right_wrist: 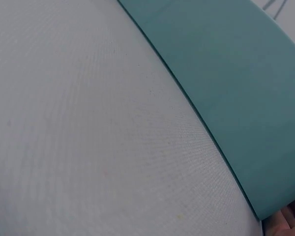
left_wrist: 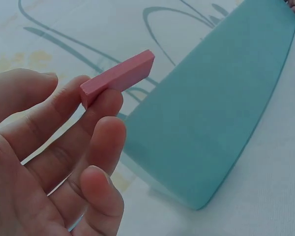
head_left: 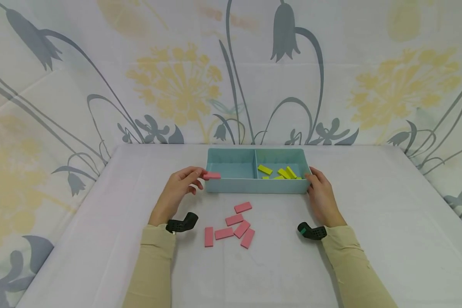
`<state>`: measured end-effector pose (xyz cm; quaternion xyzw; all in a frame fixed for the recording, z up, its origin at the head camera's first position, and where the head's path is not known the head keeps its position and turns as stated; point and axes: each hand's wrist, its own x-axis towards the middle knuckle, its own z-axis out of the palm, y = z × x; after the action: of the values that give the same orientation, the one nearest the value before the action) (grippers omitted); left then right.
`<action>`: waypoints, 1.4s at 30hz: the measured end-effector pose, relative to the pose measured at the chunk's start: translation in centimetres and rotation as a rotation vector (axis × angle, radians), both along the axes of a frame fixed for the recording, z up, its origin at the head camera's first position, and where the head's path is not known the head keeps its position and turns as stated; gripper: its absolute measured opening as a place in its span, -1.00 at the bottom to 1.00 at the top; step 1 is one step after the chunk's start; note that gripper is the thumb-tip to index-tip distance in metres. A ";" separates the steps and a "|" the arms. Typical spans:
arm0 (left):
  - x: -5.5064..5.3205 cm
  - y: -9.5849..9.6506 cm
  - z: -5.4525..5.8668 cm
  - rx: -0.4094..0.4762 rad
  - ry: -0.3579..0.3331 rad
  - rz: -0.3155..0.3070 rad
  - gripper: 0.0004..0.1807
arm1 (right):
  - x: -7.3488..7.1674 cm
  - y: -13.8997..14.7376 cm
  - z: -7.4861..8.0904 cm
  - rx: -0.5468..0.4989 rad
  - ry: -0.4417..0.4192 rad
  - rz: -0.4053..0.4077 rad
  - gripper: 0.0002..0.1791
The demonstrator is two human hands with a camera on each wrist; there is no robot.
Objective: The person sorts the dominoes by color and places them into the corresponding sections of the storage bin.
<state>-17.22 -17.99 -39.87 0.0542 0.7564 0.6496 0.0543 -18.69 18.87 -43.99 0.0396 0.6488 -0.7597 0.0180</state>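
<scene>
From where I stand, a flower-printed cloth (head_left: 19, 171) hangs at the far left, running on behind the white-covered table (head_left: 100, 256). Beside it comes a khaki left sleeve (head_left: 152, 265), a black wrist device (head_left: 182, 223) at its cuff. The left hand (head_left: 180, 188) pinches one end of a pink block (left_wrist: 119, 74) between its fingertips, the lower fingers loosely curled and apart from it. That block is at the front left corner of a teal two-compartment box (head_left: 236, 185); whether it clears the rim inward, I can't tell. The box's front wall stands between the hand and the left compartment (head_left: 232, 169).

In front of the box, between the forearms, six loose pink blocks (head_left: 234, 220) lie scattered, a few touching or nearly so. A divider (head_left: 256, 164) splits the box; beyond it, several yellow blocks (head_left: 265, 170) lie jumbled, some partly hidden by the front wall.

At the right end, the right hand (head_left: 323, 196) touches the box, its fingers around the corner; I can't tell whether they clamp it. A second black device (head_left: 312, 231) and the right sleeve (head_left: 356, 265) follow.
</scene>
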 end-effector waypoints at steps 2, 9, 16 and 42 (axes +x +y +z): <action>0.0 0.1 0.0 -0.007 0.005 -0.005 -0.58 | 0.0 0.0 0.0 0.003 -0.005 -0.002 -0.41; 0.1 0.3 0.1 -0.025 0.005 -0.016 -0.58 | 0.0 0.1 0.0 0.007 -0.015 -0.002 -0.39; 0.0 0.4 0.1 -0.026 -0.014 -0.012 -0.62 | 0.1 0.0 0.2 -0.011 -0.012 -0.001 -0.38; -0.2 1.7 -0.5 -0.033 0.035 -0.120 -0.59 | 0.1 -0.2 0.3 -0.027 -0.023 -0.011 -0.39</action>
<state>-17.37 -16.26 -40.36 0.1100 0.7632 0.6316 0.0809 -18.63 18.63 -43.70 0.0517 0.6379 -0.7681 0.0219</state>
